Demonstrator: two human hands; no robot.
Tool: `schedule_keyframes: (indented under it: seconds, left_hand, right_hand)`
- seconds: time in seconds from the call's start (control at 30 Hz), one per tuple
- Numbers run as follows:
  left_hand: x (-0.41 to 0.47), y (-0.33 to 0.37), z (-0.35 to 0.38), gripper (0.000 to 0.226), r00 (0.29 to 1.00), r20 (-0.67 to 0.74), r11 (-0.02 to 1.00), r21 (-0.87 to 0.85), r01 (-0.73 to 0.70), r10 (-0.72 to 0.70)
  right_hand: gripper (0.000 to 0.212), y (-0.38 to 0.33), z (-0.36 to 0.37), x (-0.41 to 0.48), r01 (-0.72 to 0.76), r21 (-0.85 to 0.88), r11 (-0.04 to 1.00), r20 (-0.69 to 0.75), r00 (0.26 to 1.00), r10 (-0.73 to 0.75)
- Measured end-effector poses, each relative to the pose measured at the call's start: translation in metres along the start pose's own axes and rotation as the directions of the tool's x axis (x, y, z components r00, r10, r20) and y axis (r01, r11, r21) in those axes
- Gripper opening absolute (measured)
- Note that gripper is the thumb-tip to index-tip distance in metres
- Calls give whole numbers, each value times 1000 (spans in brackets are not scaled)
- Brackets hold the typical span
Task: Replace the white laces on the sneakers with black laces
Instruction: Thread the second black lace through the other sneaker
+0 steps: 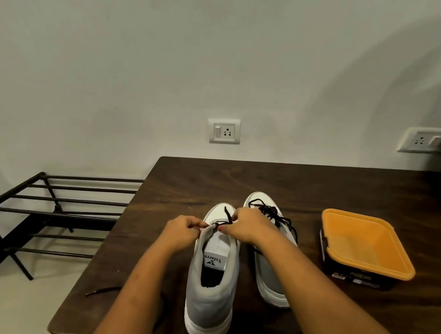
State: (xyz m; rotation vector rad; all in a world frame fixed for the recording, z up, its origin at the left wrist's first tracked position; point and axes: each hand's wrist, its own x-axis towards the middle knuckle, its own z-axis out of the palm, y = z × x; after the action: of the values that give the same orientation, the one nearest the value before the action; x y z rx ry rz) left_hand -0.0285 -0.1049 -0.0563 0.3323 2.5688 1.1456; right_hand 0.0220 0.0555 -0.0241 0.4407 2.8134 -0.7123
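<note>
Two grey-and-white sneakers stand side by side on a dark wooden table, toes pointing away from me. The left sneaker has a black lace partly threaded near its tongue. My left hand pinches the tongue and lace at the sneaker's left side. My right hand pinches the same black lace over the eyelets. The right sneaker carries a loosely threaded black lace; my right forearm crosses over it.
An orange square tub on a dark box sits at the right of the table. A loose dark lace end hangs at the table's left edge. A black metal rack stands on the floor to the left. Wall sockets are behind.
</note>
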Motion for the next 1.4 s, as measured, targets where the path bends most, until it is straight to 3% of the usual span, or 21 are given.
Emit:
schedule_keyframes:
  seconds: [0.1, 0.27, 0.4, 0.47, 0.6, 0.7, 0.77, 0.93, 1.13, 1.33, 1.4]
  left_hand:
    - [1, -3, -8, 37, 992, 129, 999, -52, 6, 1]
    - [6, -12, -18, 49, 961, 276, 979, -187, 79, -25]
    - [6, -15, -17, 56, 938, 346, 971, -213, 105, -26]
    - [5, -11, -15, 51, 955, 298, 979, -193, 61, 0]
    - [1, -7, -12, 24, 993, 38, 979, -178, -104, 113]
    - [-5, -5, 2, 39, 982, -16, 977, 104, -185, 187]
    - [-8, 0, 13, 33, 972, -96, 945, 272, -184, 217]
    - [-12, 9, 18, 33, 949, -262, 923, 380, -65, 175]
    - [-14, 9, 21, 35, 935, -322, 927, 374, -17, 147]
    - [-11, 7, 16, 50, 961, -221, 932, 354, -80, 167]
    - [-8, 3, 11, 48, 964, -205, 954, 280, -111, 172]
  right_hand:
    - [33, -2, 4, 2, -52, -6, 999, 39, 998, 52]
    - [11, -4, 11, 2, -99, 207, 973, 112, 991, 77]
    - [36, -6, 20, 7, -97, 314, 944, 75, 994, 78]
    - [33, -5, 21, 8, -89, 347, 934, 54, 996, 75]
    - [15, -2, 13, 13, -39, 420, 907, -92, 992, 85]
    - [24, 2, 6, 17, -33, 496, 868, -168, 977, 133]
    - [25, 4, 8, 20, -77, 501, 862, -148, 974, 173]
    - [32, 11, 16, 27, -220, 343, 913, -81, 962, 262]
    - [30, 5, 10, 14, -287, 319, 903, 107, 958, 267]
    - [20, 13, 4, 7, -218, 454, 864, 102, 976, 193]
    - [24, 14, -3, 6, -128, 435, 891, 4, 990, 140]
